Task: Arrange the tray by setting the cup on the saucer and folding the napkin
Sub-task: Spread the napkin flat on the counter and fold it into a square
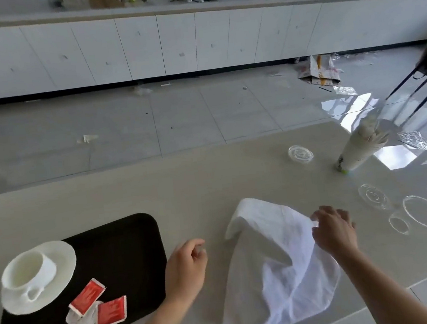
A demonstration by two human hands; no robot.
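While pinching the right edge of the white napkin [274,264] at lower centre, right-hand fingers [319,215] lift soft, light cloth off the table [209,178]; left hand [185,265] loosely curled, empty. Best held by corners. Cup [29,270] already on saucer [58,256], lower left.

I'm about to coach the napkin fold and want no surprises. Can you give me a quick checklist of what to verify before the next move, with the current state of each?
1. Cup on the saucer, upright: ok.
2. Saucer on the black tray: ok.
3. Napkin lying flat for folding: not ok, it is rumpled with its far corner turned over.
4. Right hand on the napkin's edge: ok.
5. Left hand free to help: ok, it holds nothing and sits between tray and napkin.
6. Clear plastic cup apart from the napkin: ok.
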